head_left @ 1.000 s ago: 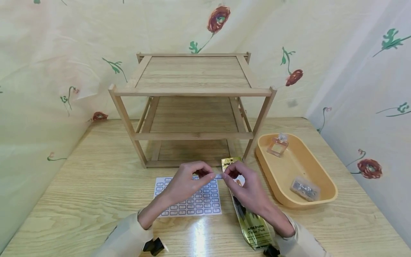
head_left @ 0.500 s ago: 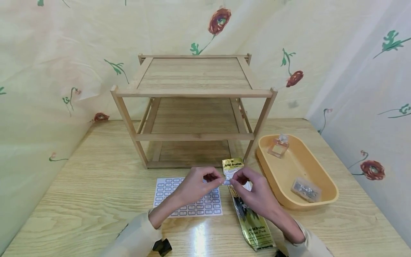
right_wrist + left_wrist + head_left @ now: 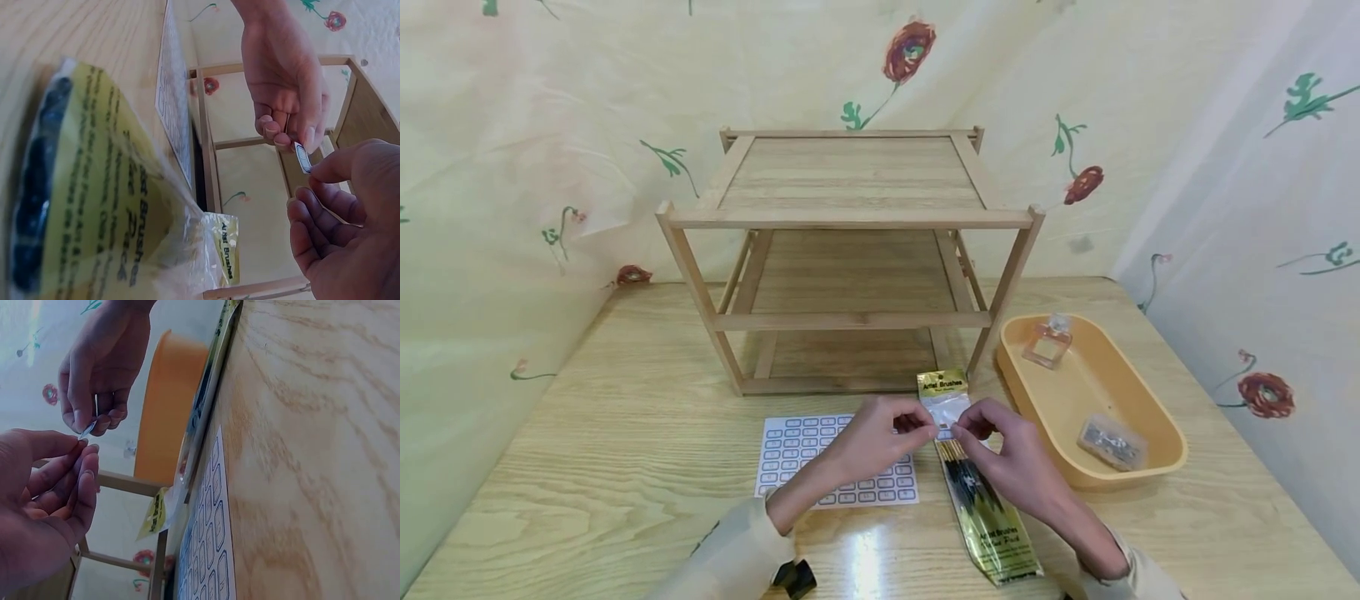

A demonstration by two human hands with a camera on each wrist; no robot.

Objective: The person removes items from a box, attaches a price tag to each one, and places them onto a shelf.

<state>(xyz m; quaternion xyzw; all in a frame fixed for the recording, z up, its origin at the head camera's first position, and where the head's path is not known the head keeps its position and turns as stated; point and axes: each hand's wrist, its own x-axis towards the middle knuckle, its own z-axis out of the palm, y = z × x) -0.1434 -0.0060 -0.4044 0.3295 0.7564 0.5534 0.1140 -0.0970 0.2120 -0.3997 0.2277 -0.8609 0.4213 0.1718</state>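
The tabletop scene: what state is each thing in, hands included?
Left hand: pinching one end of the sticker
Right hand: pinching its other end
Sticker: loose, held above the brush pack
Brush pack: lying down, brushes inside; seal unclear
Sticker sheet: lying flat, partly hidden
Tray: open-topped, holding the bottle and clear box
Bottle: capped; standing or lying unclear
Clear box: small things inside; lid unclear
Rack: standing upright
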